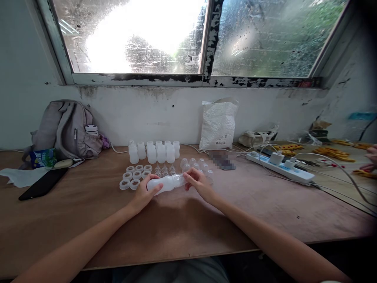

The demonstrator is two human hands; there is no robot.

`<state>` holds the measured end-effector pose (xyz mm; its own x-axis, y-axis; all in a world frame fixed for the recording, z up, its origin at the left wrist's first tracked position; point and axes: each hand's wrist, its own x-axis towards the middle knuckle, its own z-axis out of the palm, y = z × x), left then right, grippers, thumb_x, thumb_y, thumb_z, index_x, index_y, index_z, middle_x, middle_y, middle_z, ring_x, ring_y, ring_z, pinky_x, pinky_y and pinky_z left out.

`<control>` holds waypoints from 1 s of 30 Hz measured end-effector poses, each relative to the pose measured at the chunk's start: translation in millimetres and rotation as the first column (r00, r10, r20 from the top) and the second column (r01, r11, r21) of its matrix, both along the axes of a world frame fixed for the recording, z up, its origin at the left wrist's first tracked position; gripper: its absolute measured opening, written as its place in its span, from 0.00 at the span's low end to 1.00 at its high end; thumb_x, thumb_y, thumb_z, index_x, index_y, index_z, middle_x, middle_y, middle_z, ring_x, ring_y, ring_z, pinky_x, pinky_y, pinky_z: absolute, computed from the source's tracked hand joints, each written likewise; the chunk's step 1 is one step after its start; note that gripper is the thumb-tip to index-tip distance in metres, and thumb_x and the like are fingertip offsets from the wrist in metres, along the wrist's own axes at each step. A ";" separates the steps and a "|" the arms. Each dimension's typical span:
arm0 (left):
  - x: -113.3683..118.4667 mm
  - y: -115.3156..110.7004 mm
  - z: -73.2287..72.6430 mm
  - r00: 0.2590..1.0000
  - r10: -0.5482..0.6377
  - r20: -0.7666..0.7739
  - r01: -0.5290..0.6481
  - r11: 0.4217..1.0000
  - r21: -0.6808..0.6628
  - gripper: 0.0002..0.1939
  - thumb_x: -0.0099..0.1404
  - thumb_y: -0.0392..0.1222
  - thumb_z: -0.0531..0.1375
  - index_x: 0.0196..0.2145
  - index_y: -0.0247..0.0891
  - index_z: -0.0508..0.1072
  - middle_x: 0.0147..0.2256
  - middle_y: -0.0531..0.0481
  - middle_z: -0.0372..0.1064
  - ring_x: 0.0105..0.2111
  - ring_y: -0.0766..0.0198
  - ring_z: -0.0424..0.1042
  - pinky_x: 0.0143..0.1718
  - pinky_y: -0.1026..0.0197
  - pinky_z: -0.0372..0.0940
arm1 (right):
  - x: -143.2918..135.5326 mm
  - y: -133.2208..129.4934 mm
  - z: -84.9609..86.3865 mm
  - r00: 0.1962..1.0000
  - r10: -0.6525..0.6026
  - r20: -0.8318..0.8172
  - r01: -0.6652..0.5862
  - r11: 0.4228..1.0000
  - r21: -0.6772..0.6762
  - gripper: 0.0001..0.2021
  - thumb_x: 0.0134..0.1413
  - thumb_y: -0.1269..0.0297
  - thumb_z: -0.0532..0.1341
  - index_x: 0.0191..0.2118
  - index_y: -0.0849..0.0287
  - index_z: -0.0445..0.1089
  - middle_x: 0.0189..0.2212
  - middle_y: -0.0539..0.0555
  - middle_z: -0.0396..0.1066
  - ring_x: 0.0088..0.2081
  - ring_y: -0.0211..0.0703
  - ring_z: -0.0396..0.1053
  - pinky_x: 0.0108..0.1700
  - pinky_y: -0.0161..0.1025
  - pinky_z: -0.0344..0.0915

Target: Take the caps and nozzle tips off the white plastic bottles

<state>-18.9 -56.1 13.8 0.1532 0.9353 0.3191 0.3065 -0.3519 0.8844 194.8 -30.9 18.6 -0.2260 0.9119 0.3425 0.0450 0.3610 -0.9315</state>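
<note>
My left hand (145, 193) is wrapped round the body of a frosted white baby bottle (165, 184), which lies tilted sideways above the table. At its right end sits a clear cap (178, 180), pinched by the fingers of my right hand (198, 183). Just behind my hands are several clear bottle nipples (165, 169). White screw rings (137, 174) lie in rows on the left. More clear caps (193, 162) stand on the right, partly hidden by my right hand. Behind them, several frosted bottles (160, 153) are upright in rows.
A grey backpack (66, 127), a black phone (44, 184) and a green packet (43, 158) lie left. A white plastic bag (218, 125) leans on the wall. Rightward are a power strip (281, 168) with cables, yellow parts (332, 153) and another person's hand (371, 157).
</note>
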 end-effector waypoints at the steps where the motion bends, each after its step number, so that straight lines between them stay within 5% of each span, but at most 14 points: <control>1: -0.3 -0.4 -0.5 1.000 0.009 -0.016 -0.009 0.999 0.033 0.15 0.54 0.50 0.55 0.36 0.37 0.64 0.34 0.50 0.63 0.31 0.64 0.65 0.27 0.65 0.63 | -0.2 -0.8 0.1 1.000 0.003 0.015 -0.003 1.000 0.002 0.14 0.46 0.52 0.56 0.26 0.59 0.58 0.18 0.46 0.63 0.16 0.33 0.62 0.20 0.33 0.62; 11: -2.8 -6.2 -0.3 0.984 0.054 -0.170 -0.012 0.970 0.241 0.14 0.54 0.47 0.56 0.37 0.38 0.63 0.33 0.51 0.64 0.29 0.66 0.64 0.30 0.65 0.60 | -1.2 -11.4 4.4 0.998 -0.022 0.058 0.020 0.999 0.030 0.14 0.49 0.54 0.54 0.23 0.58 0.53 0.11 0.42 0.55 0.10 0.31 0.56 0.11 0.27 0.49; 15: -2.2 -10.4 2.2 0.974 0.037 -0.223 0.028 0.959 0.281 0.14 0.54 0.46 0.56 0.37 0.38 0.63 0.34 0.50 0.64 0.30 0.65 0.64 0.30 0.65 0.60 | -0.5 -10.7 3.6 0.998 0.061 -0.028 -0.063 0.995 -0.083 0.14 0.48 0.54 0.54 0.22 0.59 0.55 0.13 0.44 0.56 0.11 0.30 0.56 0.11 0.28 0.51; 20: -0.4 -14.5 -0.9 0.953 -0.043 -0.299 0.164 0.904 0.395 0.14 0.53 0.44 0.57 0.37 0.39 0.61 0.36 0.48 0.63 0.36 0.63 0.64 0.37 0.62 0.61 | -2.3 -16.0 11.0 0.948 0.274 -0.163 -0.316 0.879 -0.358 0.17 0.49 0.52 0.50 0.25 0.62 0.62 0.21 0.50 0.61 0.18 0.34 0.61 0.11 0.29 0.57; 24: 0.3 -14.8 -5.0 0.946 -0.091 -0.310 0.235 0.852 0.467 0.15 0.53 0.41 0.57 0.39 0.39 0.60 0.36 0.48 0.62 0.36 0.63 0.64 0.37 0.61 0.61 | -4.6 -21.4 14.2 0.894 0.356 -0.273 -0.444 0.791 -0.422 0.16 0.49 0.52 0.50 0.28 0.61 0.64 0.28 0.52 0.63 0.26 0.39 0.64 0.18 0.33 0.62; 30: -0.1 -14.0 -5.1 0.947 -0.101 -0.306 0.247 0.837 0.488 0.14 0.53 0.40 0.57 0.38 0.39 0.60 0.34 0.49 0.62 0.34 0.64 0.64 0.35 0.61 0.62 | -9.3 -21.7 7.6 0.908 0.298 -0.294 -0.391 0.854 -0.342 0.15 0.51 0.57 0.49 0.23 0.62 0.64 0.24 0.51 0.62 0.24 0.35 0.60 0.25 0.32 0.57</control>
<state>-19.1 -70.1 8.7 0.4424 0.5962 0.6700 0.3863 -0.8009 0.4576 185.5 -52.6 26.2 -0.5107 0.8577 0.0598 -0.2390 -0.0748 -0.9681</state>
